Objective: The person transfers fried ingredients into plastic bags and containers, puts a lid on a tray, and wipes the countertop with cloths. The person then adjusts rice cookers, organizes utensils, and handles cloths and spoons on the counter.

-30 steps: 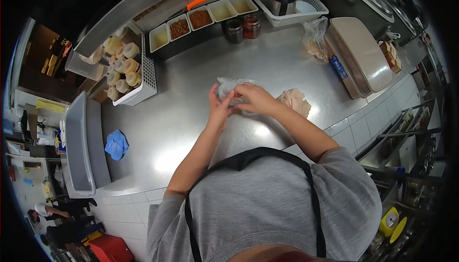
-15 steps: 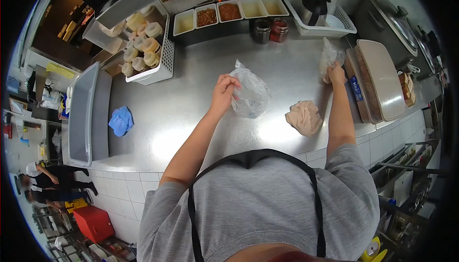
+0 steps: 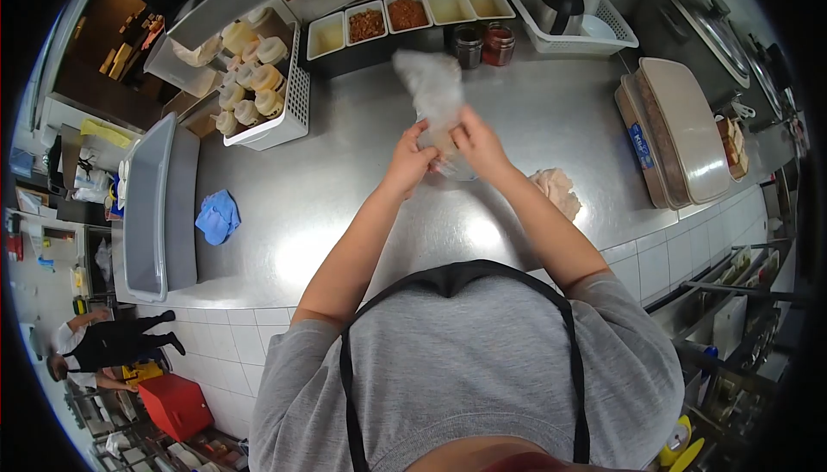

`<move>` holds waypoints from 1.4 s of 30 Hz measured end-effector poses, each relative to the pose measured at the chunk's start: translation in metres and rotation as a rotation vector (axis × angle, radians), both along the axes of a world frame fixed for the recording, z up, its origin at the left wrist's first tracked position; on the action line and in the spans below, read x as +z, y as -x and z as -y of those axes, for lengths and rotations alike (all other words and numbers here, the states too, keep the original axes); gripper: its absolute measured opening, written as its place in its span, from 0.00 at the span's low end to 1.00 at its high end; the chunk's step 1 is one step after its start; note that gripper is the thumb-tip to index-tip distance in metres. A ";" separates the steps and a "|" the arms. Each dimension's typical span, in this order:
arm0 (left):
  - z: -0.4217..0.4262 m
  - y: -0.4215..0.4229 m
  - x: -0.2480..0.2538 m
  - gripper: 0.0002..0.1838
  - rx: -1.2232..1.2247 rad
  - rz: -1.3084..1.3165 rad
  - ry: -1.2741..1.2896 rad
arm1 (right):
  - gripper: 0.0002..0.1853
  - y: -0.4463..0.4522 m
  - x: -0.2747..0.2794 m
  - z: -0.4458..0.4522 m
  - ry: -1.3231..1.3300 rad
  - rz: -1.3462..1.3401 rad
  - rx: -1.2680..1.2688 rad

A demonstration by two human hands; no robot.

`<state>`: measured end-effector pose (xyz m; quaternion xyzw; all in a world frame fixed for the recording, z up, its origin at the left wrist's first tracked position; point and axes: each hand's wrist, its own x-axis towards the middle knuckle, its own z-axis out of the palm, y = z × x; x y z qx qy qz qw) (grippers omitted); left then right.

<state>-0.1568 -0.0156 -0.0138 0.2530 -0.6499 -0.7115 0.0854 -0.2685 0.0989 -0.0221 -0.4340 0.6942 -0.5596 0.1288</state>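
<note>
My two hands are close together over the middle of the steel counter. My right hand grips a clear plastic bag, whose upper part is blurred and tips up toward the back left. Just left of it, my left hand is closed on a second clear plastic bag, mostly hidden by the fingers and the first bag. Whether the contents of either bag touch is too blurred to make out. A crumpled beige cloth lies beside my right forearm.
At the back stand white tubs, two jars and a white basket with a jug. Squeeze bottles fill a basket at left, near a grey bin and blue cloth. Lidded containers sit right.
My right hand has brought its plastic bag from the right side of the counter to the middle, against the bag in my left hand. A person at far left has shifted.
</note>
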 end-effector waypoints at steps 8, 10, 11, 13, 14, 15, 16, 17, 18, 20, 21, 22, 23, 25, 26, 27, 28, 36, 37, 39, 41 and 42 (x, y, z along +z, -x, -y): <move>0.007 -0.022 0.034 0.34 -0.058 -0.168 -0.019 | 0.10 -0.009 0.012 0.013 -0.874 -0.425 0.367; 0.008 -0.019 0.037 0.34 -0.082 -0.171 -0.002 | 0.12 -0.009 0.024 0.012 -0.968 -0.496 0.371; 0.009 -0.018 0.037 0.35 -0.105 -0.168 0.015 | 0.12 -0.008 0.032 0.010 -0.970 -0.497 0.374; 0.020 -0.018 0.035 0.34 -0.053 -0.172 0.024 | 0.12 -0.004 0.048 0.001 -0.899 -0.645 0.396; 0.029 -0.017 0.035 0.34 -0.005 -0.183 0.039 | 0.13 -0.001 0.049 -0.005 -0.649 -0.587 0.399; 0.036 -0.018 0.038 0.34 -0.004 -0.184 0.037 | 0.14 -0.001 0.049 -0.015 -0.402 -0.524 0.398; 0.043 -0.022 0.044 0.33 0.025 -0.237 0.026 | 0.16 -0.002 0.065 -0.030 -0.262 -0.499 0.339; 0.050 -0.027 0.049 0.33 0.058 -0.289 0.017 | 0.18 -0.002 0.084 -0.049 -0.122 -0.470 0.281; 0.057 -0.034 0.055 0.33 0.065 -0.283 0.013 | 0.19 0.003 0.091 -0.072 -0.335 -0.445 0.226; 0.071 -0.048 0.069 0.33 0.229 -0.396 0.102 | 0.21 0.011 0.082 -0.121 -0.688 -0.378 0.168; 0.078 -0.059 0.076 0.34 0.263 -0.424 0.118 | 0.23 0.011 0.070 -0.143 -0.828 -0.338 0.164; 0.084 -0.073 0.083 0.34 0.296 -0.454 0.134 | 0.23 0.006 0.047 -0.163 -0.829 -0.339 0.167; 0.089 -0.087 0.089 0.34 0.351 -0.484 0.132 | 0.25 0.001 0.016 -0.180 -0.685 -0.396 0.103; 0.097 -0.120 0.093 0.34 0.411 -0.508 0.130 | 0.27 0.000 -0.019 -0.188 -0.539 -0.446 0.047; 0.101 -0.137 0.093 0.34 0.489 -0.515 0.116 | 0.28 0.003 -0.028 -0.186 -0.543 -0.506 -0.022; 0.099 -0.151 0.093 0.34 0.570 -0.519 0.102 | 0.28 0.005 -0.037 -0.183 -0.546 -0.566 -0.087; 0.094 -0.162 0.092 0.34 0.582 -0.510 0.104 | 0.27 0.014 -0.045 -0.170 -0.488 -0.532 -0.142; 0.051 -0.221 0.074 0.34 0.725 -0.490 0.110 | 0.28 0.060 -0.077 0.059 -0.458 -0.474 -0.162; 0.049 -0.226 0.069 0.34 0.731 -0.479 0.093 | 0.26 0.036 -0.067 0.084 -0.448 -0.463 -0.045; 0.045 -0.231 0.065 0.34 0.738 -0.461 0.072 | 0.21 -0.013 -0.075 0.113 -0.280 -0.564 0.230; 0.041 -0.234 0.063 0.35 0.737 -0.440 0.054 | 0.18 -0.060 -0.055 0.106 -0.373 -0.318 0.584; 0.041 -0.235 0.062 0.35 0.736 -0.437 0.052 | 0.18 -0.072 -0.057 0.091 -0.329 -0.361 0.659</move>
